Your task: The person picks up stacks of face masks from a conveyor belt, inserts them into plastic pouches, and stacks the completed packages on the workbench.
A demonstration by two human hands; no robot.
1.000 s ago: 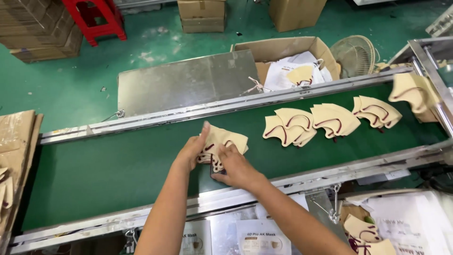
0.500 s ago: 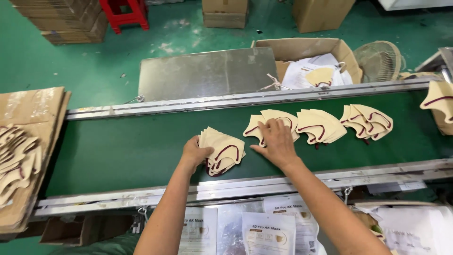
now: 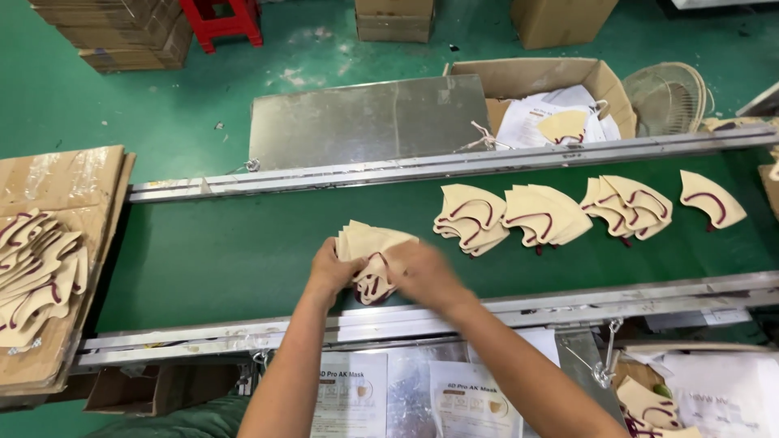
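My left hand [image 3: 329, 272] and my right hand [image 3: 426, 274] both grip a small stack of beige folded face masks with dark red ear loops [image 3: 372, 251], held just above the green conveyor belt [image 3: 227, 251] near its front rail. The right hand is blurred. Further right on the belt lie three more piles of the same masks [image 3: 471, 217], [image 3: 544, 215], [image 3: 629, 207] and a single mask [image 3: 711, 199].
A cardboard sheet with several loose masks [image 3: 36, 276] lies at the left. Behind the belt stand a metal plate [image 3: 365, 122] and an open cardboard box [image 3: 552, 89] with papers. Printed pouches [image 3: 406, 393] lie below the front rail. A fan [image 3: 669, 93] sits at the right.
My right hand has come back left from the mask pile on the belt and joined the left hand on the stack. The view has shifted right.
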